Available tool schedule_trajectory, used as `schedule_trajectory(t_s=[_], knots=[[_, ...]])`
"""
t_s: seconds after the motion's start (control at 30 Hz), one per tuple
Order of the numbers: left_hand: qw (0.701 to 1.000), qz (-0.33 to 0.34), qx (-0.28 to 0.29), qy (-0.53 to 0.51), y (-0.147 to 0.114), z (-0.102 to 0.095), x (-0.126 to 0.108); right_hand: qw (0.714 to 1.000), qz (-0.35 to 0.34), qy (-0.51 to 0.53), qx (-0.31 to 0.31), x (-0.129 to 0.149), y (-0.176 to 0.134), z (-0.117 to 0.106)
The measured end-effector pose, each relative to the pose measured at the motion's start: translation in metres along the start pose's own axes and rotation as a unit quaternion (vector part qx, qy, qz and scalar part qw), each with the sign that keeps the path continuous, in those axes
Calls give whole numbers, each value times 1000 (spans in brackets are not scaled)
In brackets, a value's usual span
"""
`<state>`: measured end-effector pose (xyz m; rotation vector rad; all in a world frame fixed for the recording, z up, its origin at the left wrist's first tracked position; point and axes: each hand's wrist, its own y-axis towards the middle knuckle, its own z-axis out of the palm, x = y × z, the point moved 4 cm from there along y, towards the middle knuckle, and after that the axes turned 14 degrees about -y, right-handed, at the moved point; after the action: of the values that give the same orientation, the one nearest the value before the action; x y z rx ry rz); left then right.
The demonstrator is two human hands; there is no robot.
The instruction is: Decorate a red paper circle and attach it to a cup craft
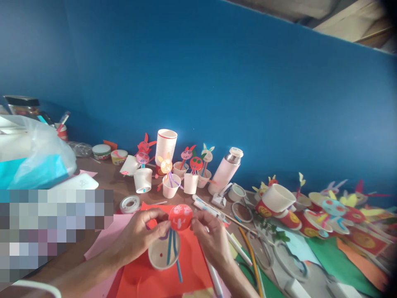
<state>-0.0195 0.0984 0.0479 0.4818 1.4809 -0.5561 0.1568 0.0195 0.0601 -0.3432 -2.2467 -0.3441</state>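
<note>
A round red paper face (180, 217) with white drawn features is held up between my two hands. My left hand (149, 229) pinches its left edge between thumb and fingers. On the opposite edge, my right hand (212, 236) is closed in a similar pinch. Just below the face, blue strips (174, 248) hang down in front of and into a white paper cup (155, 261). The cup has a small dark hole in it and rests over a red paper sheet (192, 265). Whether the strips are fixed to the face is hard to make out.
Finished-looking cup figures (170, 184) stand at the back beside a stack of paper cups (166, 145) and a pink thermos (225, 171). A tape roll (130, 203) lies left. More cup figures (319, 221), markers (209, 207) and scissors-like handles crowd the right.
</note>
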Motion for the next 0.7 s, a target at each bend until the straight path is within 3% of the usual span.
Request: schedule_trajectory(t_s=[0.17, 0.33, 0.53, 0.7], knots=[[998, 31, -4, 51, 1, -4, -5, 999, 43, -13, 12, -37, -1, -14], [994, 67, -3, 90, 2, -4, -4, 994, 62, -93, 20, -68, -6, -14], [985, 102, -15, 141, 4, -7, -3, 980, 54, -187, 43, -72, -13, -4], [972, 157, -57, 165, -2, -10, -21, 968, 54, -238, 50, -75, -14, 0]])
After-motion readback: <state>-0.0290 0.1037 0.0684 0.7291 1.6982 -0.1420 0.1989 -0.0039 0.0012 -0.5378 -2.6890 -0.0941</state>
